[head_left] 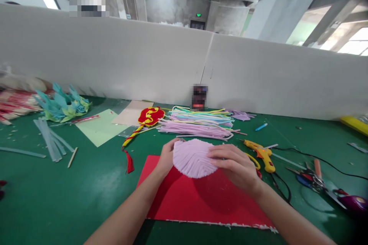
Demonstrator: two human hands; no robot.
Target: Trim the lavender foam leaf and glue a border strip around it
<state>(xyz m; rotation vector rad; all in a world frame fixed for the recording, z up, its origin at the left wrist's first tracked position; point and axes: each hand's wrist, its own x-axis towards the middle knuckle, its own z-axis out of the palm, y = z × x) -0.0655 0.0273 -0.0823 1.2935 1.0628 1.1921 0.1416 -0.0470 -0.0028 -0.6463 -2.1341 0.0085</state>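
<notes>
A round fan-shaped piece made of pale lilac pipe cleaners [193, 158] is held over a red sheet [201, 199] on the green table. My left hand [166, 159] grips its left edge, fingers curled behind it. Across from it, my right hand [237, 164] holds the right edge, fingers laid over the top of the piece. Just behind lies a heap of lilac and pastel pipe cleaners [201, 124].
A yellow glue gun [263, 154] with a black cord lies right of my hands, with scissors [312, 179] beyond. A red and yellow ornament with a tassel [145, 120], a pale green sheet [99, 128], clear glue sticks [50, 139] and teal paper shapes [61, 105] lie to the left. White partition [172, 65] behind.
</notes>
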